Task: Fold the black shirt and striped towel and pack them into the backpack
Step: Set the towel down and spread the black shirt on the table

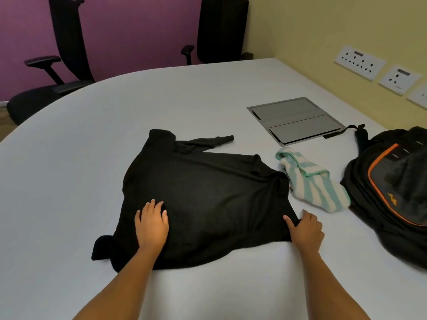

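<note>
At the far left an office chair (pixel 57 65) is standing beyond the curved edge of the white table (pixel 69 169). The left hand (pixel 151 224) is lying flat, fingers straight and slightly spread, pressing down on the near left part of the black shirt (pixel 203 199). The shirt is lying spread out and wrinkled in the middle of the table, one sleeve trailing toward the far side. The right hand (pixel 306 229) is gripping the shirt's right edge, thumb on top of the cloth and fingers curled beside it. Just right of the shirt, the striped towel (pixel 314 183) is sitting crumpled, touching the backpack (pixel 392 188), which is lying at the table's right edge.
</note>
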The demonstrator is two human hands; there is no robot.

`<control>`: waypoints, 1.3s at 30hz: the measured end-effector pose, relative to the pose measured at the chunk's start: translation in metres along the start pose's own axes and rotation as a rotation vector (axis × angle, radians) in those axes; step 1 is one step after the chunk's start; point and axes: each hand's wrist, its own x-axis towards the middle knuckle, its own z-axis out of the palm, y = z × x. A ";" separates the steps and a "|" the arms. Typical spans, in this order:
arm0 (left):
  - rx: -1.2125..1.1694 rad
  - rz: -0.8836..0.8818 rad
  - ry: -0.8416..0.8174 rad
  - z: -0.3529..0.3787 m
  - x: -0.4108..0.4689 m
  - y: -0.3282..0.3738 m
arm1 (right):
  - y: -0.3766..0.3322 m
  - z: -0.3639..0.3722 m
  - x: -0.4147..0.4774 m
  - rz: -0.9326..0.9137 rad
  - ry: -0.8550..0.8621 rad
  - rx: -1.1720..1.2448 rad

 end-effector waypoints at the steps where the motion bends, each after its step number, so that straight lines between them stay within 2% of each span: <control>1: 0.048 -0.017 0.010 -0.001 -0.010 -0.002 | 0.004 0.000 -0.006 0.003 -0.011 0.017; 4: 0.136 -0.194 0.059 -0.013 -0.029 -0.007 | 0.010 0.000 -0.021 0.049 -0.045 0.173; 8: 0.107 -0.509 -0.081 -0.033 -0.033 -0.020 | 0.011 -0.012 -0.030 0.112 -0.052 0.402; 12: 0.156 -0.514 -0.167 -0.051 -0.029 -0.030 | 0.013 -0.038 -0.025 0.177 0.069 0.539; 16: -0.013 -0.546 -0.150 -0.065 -0.031 -0.036 | 0.023 -0.063 -0.015 0.369 0.294 0.676; 19: -0.078 -0.633 -0.166 -0.069 -0.040 -0.043 | 0.028 -0.065 -0.018 0.396 0.242 0.628; 21: -0.116 -0.671 -0.232 -0.072 -0.048 -0.047 | 0.026 -0.057 -0.027 0.290 0.198 0.529; 24: -0.144 -0.629 -0.351 -0.077 -0.053 -0.052 | 0.008 -0.041 -0.047 0.089 0.204 0.438; 28: -0.188 -0.554 -0.398 -0.099 -0.049 -0.041 | -0.040 -0.026 -0.081 -0.324 0.097 0.451; 30: -0.305 -0.497 -0.336 -0.111 -0.042 -0.030 | -0.072 -0.022 -0.108 -0.565 -0.030 0.591; 33: -0.679 -0.534 -0.298 -0.130 -0.029 -0.010 | -0.119 -0.017 -0.156 -0.789 -0.246 0.673; 36: -1.075 -0.598 -0.393 -0.144 -0.019 0.007 | -0.156 -0.009 -0.195 -0.845 -0.403 0.652; 39: -1.213 -0.541 -0.460 -0.154 -0.018 0.019 | -0.181 -0.002 -0.214 -0.728 -0.461 0.592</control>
